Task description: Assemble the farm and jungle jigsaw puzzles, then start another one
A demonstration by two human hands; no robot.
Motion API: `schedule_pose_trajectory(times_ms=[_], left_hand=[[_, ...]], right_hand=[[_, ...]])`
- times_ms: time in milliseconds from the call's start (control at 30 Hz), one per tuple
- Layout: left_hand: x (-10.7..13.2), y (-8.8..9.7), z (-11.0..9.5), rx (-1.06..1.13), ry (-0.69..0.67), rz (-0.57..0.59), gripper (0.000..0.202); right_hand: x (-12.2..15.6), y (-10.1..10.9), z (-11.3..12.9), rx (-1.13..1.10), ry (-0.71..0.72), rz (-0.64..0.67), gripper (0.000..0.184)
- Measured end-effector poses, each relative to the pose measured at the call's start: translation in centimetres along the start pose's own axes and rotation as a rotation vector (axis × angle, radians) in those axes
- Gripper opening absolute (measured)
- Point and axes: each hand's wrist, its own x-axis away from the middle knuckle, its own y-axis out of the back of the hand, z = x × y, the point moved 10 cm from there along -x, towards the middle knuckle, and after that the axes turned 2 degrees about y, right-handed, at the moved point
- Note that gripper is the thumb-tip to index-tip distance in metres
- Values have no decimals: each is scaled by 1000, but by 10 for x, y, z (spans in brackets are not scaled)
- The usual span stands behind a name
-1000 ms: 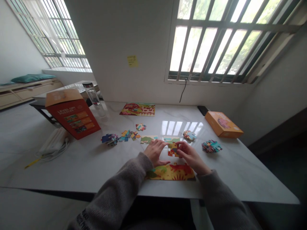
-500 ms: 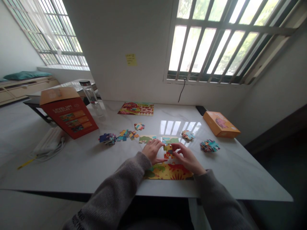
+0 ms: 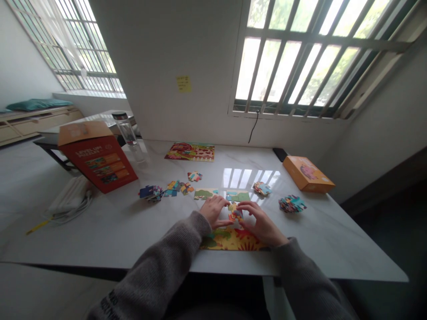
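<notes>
Both my hands rest on the white table [image 3: 133, 222] around a small cluster of joined puzzle pieces [image 3: 235, 214]. My left hand [image 3: 215, 210] lies on the cluster's left side with its fingers curled on the edge. My right hand [image 3: 258, 222] presses its fingertips on the cluster's right side. Just below them, near the table's front edge, lies a partly assembled yellow and red puzzle strip [image 3: 230, 239]. Two joined green and blue sections [image 3: 205, 193] [image 3: 238, 195] lie just beyond my fingers.
Loose piece piles sit at the left [image 3: 151, 193], centre [image 3: 194, 176] and right [image 3: 291, 203]. A red box [image 3: 98, 158] and a glass bottle [image 3: 126, 129] stand at the back left. A finished puzzle [image 3: 190, 151] and an orange box [image 3: 307, 174] lie farther back. A white cable [image 3: 70, 202] lies at the left.
The small cluster between my hands has come down toward the table and closer to the yellow and red strip. My right hand's fingers have flattened onto it.
</notes>
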Motion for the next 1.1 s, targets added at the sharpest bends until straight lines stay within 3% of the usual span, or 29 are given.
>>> schedule_pose_trajectory(times_ms=[133,267,400,667,967,1100], left_hand=[[0,-1,0,60,-18,12,73],[3,-9,-7,26,-92,51,56],[8,-20,-9,-11,-104,114,59],[8,-22,-8,-12,-90,125,61],[9,-23,-6,-7,-70,147,60],[8,-23,-6,-4,-69,147,59]], right_hand=[[10,19,-13,40,-25,-28,35],[33,37,-32,94,-104,60,30],[51,44,-39,124,-170,120,27],[50,31,-35,242,-157,157,25],[55,24,-30,177,-118,169,31],[61,19,-22,222,-116,95,31]])
